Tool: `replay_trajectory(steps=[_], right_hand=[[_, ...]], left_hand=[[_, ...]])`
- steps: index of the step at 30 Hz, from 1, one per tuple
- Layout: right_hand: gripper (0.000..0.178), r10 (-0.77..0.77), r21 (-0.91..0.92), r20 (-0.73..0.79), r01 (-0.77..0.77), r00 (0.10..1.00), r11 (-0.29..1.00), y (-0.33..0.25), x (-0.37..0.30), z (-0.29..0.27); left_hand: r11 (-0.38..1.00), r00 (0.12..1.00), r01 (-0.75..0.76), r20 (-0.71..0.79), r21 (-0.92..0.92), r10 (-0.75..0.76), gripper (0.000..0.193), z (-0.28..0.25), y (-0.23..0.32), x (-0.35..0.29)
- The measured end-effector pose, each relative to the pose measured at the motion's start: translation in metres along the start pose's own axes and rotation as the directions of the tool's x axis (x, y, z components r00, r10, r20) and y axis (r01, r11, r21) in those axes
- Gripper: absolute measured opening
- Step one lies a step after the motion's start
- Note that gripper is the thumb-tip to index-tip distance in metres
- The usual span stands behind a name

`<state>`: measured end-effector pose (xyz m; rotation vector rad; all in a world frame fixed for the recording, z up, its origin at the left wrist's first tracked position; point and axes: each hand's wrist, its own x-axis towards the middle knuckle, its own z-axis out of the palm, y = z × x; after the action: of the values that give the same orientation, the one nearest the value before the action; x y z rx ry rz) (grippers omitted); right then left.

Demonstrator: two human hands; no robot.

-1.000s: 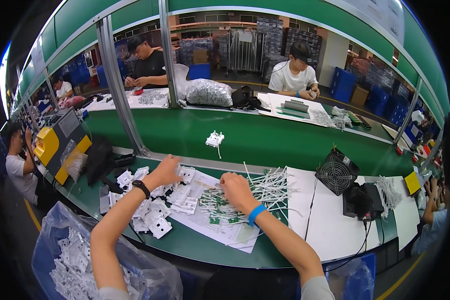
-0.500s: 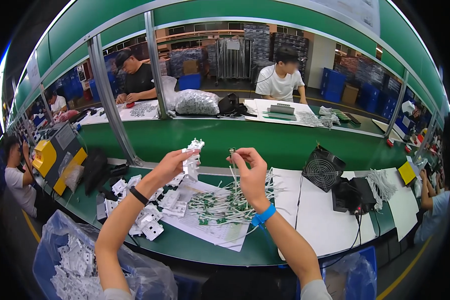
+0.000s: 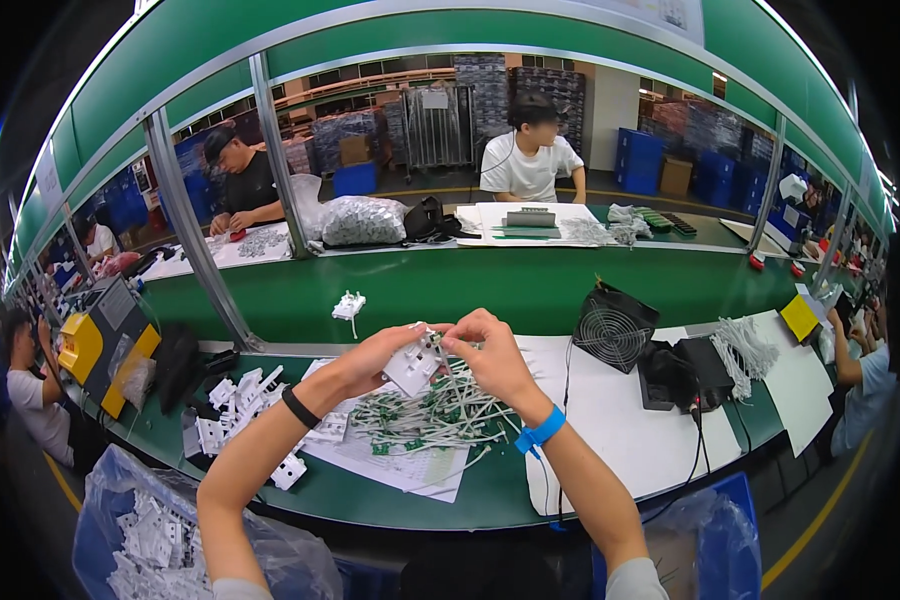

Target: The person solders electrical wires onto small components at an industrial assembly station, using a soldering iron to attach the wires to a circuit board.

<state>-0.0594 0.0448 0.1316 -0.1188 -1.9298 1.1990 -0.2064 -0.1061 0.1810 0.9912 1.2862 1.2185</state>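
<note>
My left hand (image 3: 370, 362) grips a white plastic housing (image 3: 413, 368), tilted, above the middle of the bench. My right hand (image 3: 488, 352) is closed in a pinch at the housing's upper right edge, on a small circuit board with a white wire; the fingers mostly hide the board. Beneath both hands lies a pile of small green circuit boards with white wires (image 3: 415, 415), partly on a printed paper sheet (image 3: 425, 470). More white housings (image 3: 240, 405) are heaped left of the sheet. Beyond my hands, one white housing with a wire hanging from it (image 3: 349, 305) rests on the green surface.
A black fan (image 3: 615, 327) and a black box with cables (image 3: 685, 375) stand at the right, near a white wire bundle (image 3: 743, 352). A blue bin of white parts (image 3: 155, 535) is at lower left, another blue bin (image 3: 735, 510) at lower right. Co-workers sit across and at both sides.
My right hand has brought the small circuit board left and down to the housing. My left hand has turned the housing and moved it slightly right and lower. The view has shifted a little.
</note>
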Motion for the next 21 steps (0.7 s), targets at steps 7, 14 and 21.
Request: replay_trajectory(steps=[7,14,21], right_hand=[[0.014,0.234,-0.026,0.244,-0.235,0.941,0.972,-0.022,-0.009,-0.032],[0.022,0.216,-0.225,0.230,-0.164,0.949,0.960,-0.024,-0.022,-0.039],[0.044,0.331,-0.239,0.150,-0.291,0.932,0.926,0.001,-0.030,-0.047]], left_hand=[[0.995,0.996,0.066,0.051,0.073,-0.070,0.055,0.010,-0.005,0.004],[0.979,0.991,0.041,0.117,0.198,-0.065,0.046,0.024,-0.009,0.010],[0.836,0.969,-0.140,-0.102,0.530,0.227,0.027,0.038,-0.027,0.022]])
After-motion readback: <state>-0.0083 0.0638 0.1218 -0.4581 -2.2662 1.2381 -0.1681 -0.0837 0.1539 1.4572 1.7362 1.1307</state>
